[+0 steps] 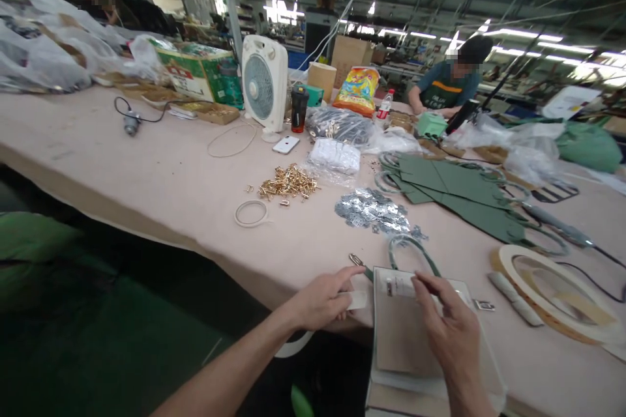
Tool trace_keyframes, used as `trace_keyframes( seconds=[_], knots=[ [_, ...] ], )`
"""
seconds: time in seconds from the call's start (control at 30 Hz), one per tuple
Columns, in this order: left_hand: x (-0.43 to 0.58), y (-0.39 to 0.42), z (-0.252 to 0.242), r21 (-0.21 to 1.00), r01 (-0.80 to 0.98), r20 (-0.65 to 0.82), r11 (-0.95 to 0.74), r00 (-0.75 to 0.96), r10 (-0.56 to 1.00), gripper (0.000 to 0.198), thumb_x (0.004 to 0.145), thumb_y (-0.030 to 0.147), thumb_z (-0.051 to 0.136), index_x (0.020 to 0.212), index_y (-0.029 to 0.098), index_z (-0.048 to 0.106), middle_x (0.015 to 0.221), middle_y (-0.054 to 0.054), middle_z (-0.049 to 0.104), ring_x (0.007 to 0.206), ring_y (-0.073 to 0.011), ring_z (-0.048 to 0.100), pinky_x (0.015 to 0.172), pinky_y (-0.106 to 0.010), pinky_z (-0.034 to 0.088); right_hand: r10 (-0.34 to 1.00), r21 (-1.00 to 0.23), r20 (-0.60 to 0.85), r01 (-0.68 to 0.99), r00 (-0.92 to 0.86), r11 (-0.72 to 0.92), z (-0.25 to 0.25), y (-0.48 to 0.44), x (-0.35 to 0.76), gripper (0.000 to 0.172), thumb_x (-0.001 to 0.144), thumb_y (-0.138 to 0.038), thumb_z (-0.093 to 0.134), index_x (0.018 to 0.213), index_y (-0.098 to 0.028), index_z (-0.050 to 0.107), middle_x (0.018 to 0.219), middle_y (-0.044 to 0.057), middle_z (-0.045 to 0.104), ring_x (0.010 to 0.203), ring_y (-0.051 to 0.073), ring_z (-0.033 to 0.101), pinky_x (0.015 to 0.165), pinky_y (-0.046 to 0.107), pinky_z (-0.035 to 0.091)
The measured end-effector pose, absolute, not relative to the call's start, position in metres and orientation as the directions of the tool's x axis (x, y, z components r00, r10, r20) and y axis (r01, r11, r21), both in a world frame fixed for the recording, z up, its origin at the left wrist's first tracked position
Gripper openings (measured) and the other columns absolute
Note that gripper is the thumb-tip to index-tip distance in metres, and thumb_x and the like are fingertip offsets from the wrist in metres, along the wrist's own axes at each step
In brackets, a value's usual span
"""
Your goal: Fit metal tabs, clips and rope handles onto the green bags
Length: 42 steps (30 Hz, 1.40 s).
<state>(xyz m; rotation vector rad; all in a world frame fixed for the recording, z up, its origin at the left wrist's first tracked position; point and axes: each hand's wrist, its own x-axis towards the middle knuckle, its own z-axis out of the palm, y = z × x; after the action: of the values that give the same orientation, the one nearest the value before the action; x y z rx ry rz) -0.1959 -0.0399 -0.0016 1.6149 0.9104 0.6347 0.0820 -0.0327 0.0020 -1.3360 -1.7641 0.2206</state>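
1. evidently the pale panel is what i have in hand: it lies right in front of me, its handle end on the table and its near end reaching past the table edge towards me, probably so that its top strip sits within easy reach.

2. my left hand is just left of the panel, thumb and curled fingers pinching a small white tab. the index finger stretches out towards the buckle at the panel's upper left corner, perhaps to leave the tab free of the other fingers.

3. my right hand is over the panel's right side, thumb and fingertips drawn close together near its top strip; i cannot tell whether anything is between them.

4. the green handle loops away beyond the panel's top, which leaves the face open to my fingers. a metal clasp sticks out to the panel's right.

5. beyond the panel lie loose silver plates, and farther off to its left a heap of gold fittings, likely poured out for picking singly.

6. right of the panel, a big tape roll lies flat, probably for quick reach; green panels are stacked beyond.
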Motion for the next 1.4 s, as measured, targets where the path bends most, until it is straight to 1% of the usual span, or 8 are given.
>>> trace_keyframes(
  seconds=[0.17,0.37,0.43,0.63,0.87,1.17,1.27,1.4],
  knots=[
    [-0.196,-0.042,0.002,0.941,0.305,-0.044,-0.148,0.543,0.838,0.069,0.087,0.014,0.049,0.155,0.024,0.042,0.087,0.001,0.07,0.076,-0.0184,0.066,0.079,-0.029,0.049,0.853,-0.703,0.354,0.492,-0.383,0.513,0.006,-0.057,0.029,0.03,0.101,-0.033,0.064,0.131,-0.028,0.067,0.123,0.008,0.071,0.109,0.025,0.069,0.096,0.037,0.056],
    [-0.195,-0.044,0.01,0.89,0.384,-0.012,-0.246,0.559,0.829,0.059,0.09,0.017,0.049,0.148,0.025,0.049,0.117,-0.005,0.074,0.106,-0.0241,0.068,0.094,-0.032,0.049,0.858,-0.761,0.324,0.429,-0.398,0.487,-0.009,-0.056,0.018,0.013,0.102,-0.026,0.062,0.108,-0.027,0.074,0.103,0.005,0.075,0.097,0.022,0.071,0.088,0.032,0.056],
    [-0.194,-0.044,0.01,0.885,0.392,-0.008,-0.252,0.553,0.833,0.054,0.091,0.018,0.049,0.144,0.024,0.052,0.112,-0.005,0.075,0.101,-0.0226,0.069,0.091,-0.03,0.05,0.864,-0.777,0.315,0.416,-0.392,0.472,-0.01,-0.056,0.019,0.012,0.102,-0.026,0.062,0.103,-0.026,0.074,0.098,0.004,0.074,0.093,0.021,0.071,0.084,0.031,0.055],
    [-0.194,-0.042,0.002,0.948,0.312,-0.101,-0.07,0.501,0.86,0.025,0.098,0.031,0.052,0.112,0.017,0.067,0.068,0.002,0.067,0.064,-0.0147,0.064,0.065,-0.022,0.048,0.885,-0.792,0.314,0.418,-0.344,0.444,-0.008,-0.057,0.017,0.013,0.103,-0.027,0.061,0.1,-0.026,0.073,0.094,0.003,0.073,0.088,0.021,0.07,0.08,0.031,0.054],
    [-0.192,-0.042,-0.001,0.976,0.216,-0.123,0.026,0.449,0.885,0.024,0.092,0.036,0.06,0.093,0.015,0.072,0.058,0.003,0.062,0.055,-0.0127,0.061,0.057,-0.02,0.044,0.893,-0.804,0.298,0.416,-0.339,0.426,-0.012,-0.056,0.017,0.015,0.103,-0.027,0.057,0.095,-0.026,0.069,0.091,0.004,0.069,0.087,0.022,0.067,0.079,0.032,0.052],
    [-0.184,-0.038,-0.007,0.985,0.013,-0.169,0.174,0.323,0.931,0.026,0.088,0.04,0.063,0.085,0.015,0.065,0.06,0.002,0.062,0.048,-0.0096,0.053,0.049,-0.019,0.039,0.855,-0.809,0.438,0.293,-0.278,0.51,-0.022,-0.071,0.021,0.011,0.101,-0.021,0.058,0.096,-0.027,0.066,0.091,0.003,0.067,0.087,0.021,0.066,0.08,0.034,0.053],
    [-0.186,-0.039,-0.005,0.989,0.066,-0.149,0.134,0.342,0.928,0.029,0.093,0.043,0.06,0.089,0.015,0.064,0.067,0.001,0.064,0.051,-0.0103,0.055,0.05,-0.02,0.04,0.87,-0.837,0.478,0.239,-0.119,0.492,-0.02,-0.067,0.043,0.011,0.103,-0.021,0.056,0.101,-0.028,0.064,0.095,0.003,0.066,0.093,0.021,0.067,0.085,0.035,0.055],
    [-0.188,-0.041,0.002,0.973,0.23,-0.088,-0.025,0.472,0.877,0.025,0.097,0.038,0.057,0.089,0.017,0.067,0.061,0.003,0.058,0.055,-0.0115,0.055,0.055,-0.02,0.041,0.885,-0.814,0.464,0.412,0.037,0.409,-0.006,-0.05,0.073,0.012,0.104,-0.032,0.056,0.104,-0.026,0.067,0.116,0.008,0.066,0.117,0.026,0.062,0.103,0.044,0.05]
  ],
)
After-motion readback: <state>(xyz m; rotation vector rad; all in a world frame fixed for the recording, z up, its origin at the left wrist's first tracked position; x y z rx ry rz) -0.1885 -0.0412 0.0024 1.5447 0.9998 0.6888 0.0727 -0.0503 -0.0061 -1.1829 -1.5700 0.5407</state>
